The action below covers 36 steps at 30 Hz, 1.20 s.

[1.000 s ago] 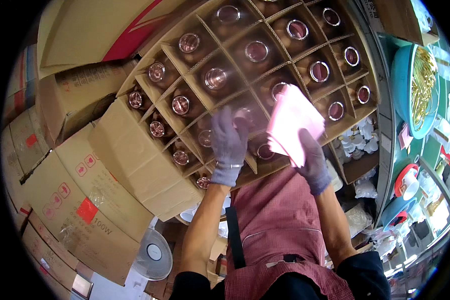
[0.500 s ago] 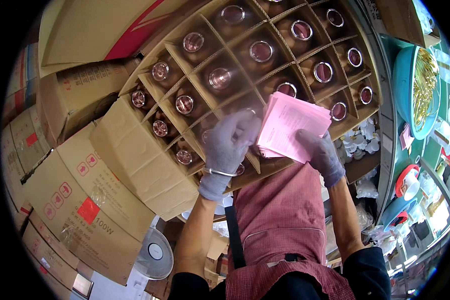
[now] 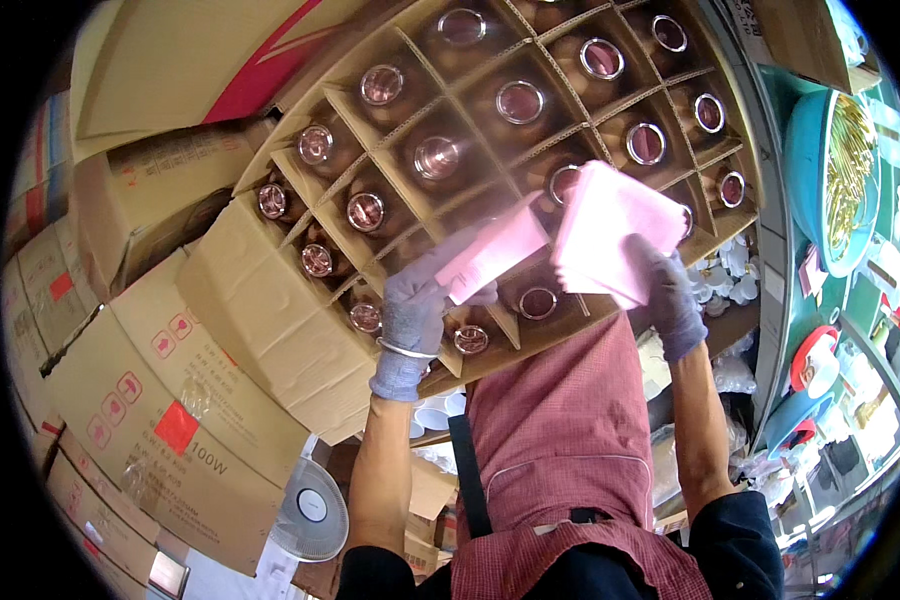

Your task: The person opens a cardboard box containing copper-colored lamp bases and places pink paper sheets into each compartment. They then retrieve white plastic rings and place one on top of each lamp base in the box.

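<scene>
Both my hands wear grey gloves and are over a large open carton (image 3: 300, 350) split by cardboard dividers. In its cells stand glass items (image 3: 521, 102) with round silvery rims and a pinkish look inside. My left hand (image 3: 420, 290), a pale band at its wrist, grips a pink paper sheet (image 3: 498, 255) that is bent and slightly blurred. A stack of pink paper sheets (image 3: 605, 235) is held in my right hand (image 3: 665, 300), tilted over the near right cells. The two pinks are apart, with a gap between them.
Closed cartons (image 3: 150, 400) are piled on the left, with a grey fan (image 3: 310, 508) below them. At the right, a green table bears a turquoise basin (image 3: 805, 180) of gold-coloured pieces (image 3: 850, 170). White parts (image 3: 725, 275) lie in a box by the carton's right corner.
My left hand has drawn away leftward and down from the stack, now with a pink sheet in it. The stack in my right hand has shifted slightly right and up.
</scene>
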Motion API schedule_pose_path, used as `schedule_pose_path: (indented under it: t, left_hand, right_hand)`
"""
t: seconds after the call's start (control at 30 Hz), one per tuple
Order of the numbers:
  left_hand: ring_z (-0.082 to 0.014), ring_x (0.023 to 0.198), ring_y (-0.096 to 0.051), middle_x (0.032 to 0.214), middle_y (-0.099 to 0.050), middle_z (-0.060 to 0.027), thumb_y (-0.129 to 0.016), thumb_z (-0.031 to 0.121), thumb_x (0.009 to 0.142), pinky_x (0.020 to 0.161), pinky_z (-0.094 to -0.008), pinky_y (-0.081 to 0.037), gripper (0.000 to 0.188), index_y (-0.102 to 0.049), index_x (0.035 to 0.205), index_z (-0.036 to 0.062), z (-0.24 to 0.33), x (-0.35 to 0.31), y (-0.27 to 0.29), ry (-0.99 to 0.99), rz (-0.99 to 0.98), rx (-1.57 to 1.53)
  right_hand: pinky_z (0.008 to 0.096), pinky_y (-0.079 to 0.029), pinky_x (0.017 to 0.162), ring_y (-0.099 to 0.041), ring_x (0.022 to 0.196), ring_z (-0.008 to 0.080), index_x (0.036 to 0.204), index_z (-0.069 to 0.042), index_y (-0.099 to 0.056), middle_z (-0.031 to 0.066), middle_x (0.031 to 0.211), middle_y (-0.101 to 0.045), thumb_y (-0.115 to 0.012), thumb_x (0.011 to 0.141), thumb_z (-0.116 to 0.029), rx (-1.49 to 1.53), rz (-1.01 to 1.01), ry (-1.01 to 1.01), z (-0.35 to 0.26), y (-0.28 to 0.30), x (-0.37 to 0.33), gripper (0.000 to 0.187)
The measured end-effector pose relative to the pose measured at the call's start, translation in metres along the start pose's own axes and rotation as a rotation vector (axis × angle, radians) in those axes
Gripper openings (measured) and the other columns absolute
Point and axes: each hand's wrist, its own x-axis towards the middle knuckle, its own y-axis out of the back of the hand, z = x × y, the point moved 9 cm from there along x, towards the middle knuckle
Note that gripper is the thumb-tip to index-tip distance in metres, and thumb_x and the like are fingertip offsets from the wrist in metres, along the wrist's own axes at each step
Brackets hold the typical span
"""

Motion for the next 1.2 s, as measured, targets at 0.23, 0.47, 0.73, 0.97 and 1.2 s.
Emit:
schedule_pose_path:
  t: [0.23,0.47,0.73,0.97,1.2]
  left_hand:
    - [-0.0183,0.101,-0.065,0.115,-0.065,-0.0132,-0.049,0.008,0.095,0.084,-0.0243,-0.054,0.03,-0.061,0.119,-0.0044,-0.01,0.0,-0.003,0.008,-0.094,0.123]
    - [-0.021,0.102,-0.064,0.126,-0.056,-0.0148,-0.057,0.018,0.092,0.08,-0.0267,-0.055,0.06,-0.031,0.142,-0.0035,0.011,-0.002,0.002,-0.029,-0.196,-0.005]
    - [-0.0184,0.069,-0.067,0.091,-0.069,-0.0141,-0.052,0.005,0.091,0.061,-0.0312,-0.059,0.028,-0.061,0.116,-0.0043,0.062,0.049,0.052,-0.417,0.346,0.502]
    - [-0.0325,0.091,-0.063,0.098,-0.063,-0.0176,-0.053,-0.001,0.082,0.076,-0.0391,-0.053,0.022,-0.063,0.101,0.002,0.081,0.07,0.014,-0.548,0.315,1.606]
    - [-0.0352,0.076,-0.065,0.102,-0.058,-0.0148,-0.053,0.009,0.086,0.064,-0.0454,-0.053,0.014,-0.058,0.099,0.0074,0.062,0.086,-0.034,-0.52,0.105,1.951]
  right_hand:
    - [0.031,-0.05,0.09,-0.062,0.098,0.0205,0.12,0.005,-0.056,0.0127,0.109,-0.064,-0.074,0.081,-0.015,-0.244,-0.139,-0.184,0.006,-0.066,-0.003,0.047]
    - [0.0293,-0.054,0.079,-0.064,0.088,0.0156,0.113,0.003,-0.061,0.0105,0.102,-0.066,-0.073,0.083,-0.018,-0.454,-0.207,-0.033,0.003,-0.086,0.009,0.038]
    - [0.0268,-0.057,0.064,-0.066,0.077,0.0149,0.106,0.002,-0.062,0.0086,0.093,-0.067,-0.069,0.086,-0.014,-0.457,-0.016,0.196,-0.013,-0.058,0.02,0.026]
    - [0.0293,-0.056,0.065,-0.065,0.079,0.0165,0.111,0.002,-0.06,0.0089,0.098,-0.065,-0.07,0.085,-0.014,-0.37,-0.016,0.153,0.003,-0.05,0.019,0.032]
    - [0.0286,-0.056,0.069,-0.065,0.081,0.016,0.11,0.002,-0.059,0.0084,0.098,-0.065,-0.068,0.087,-0.016,-0.43,-0.066,0.197,-0.002,-0.056,0.018,0.031]
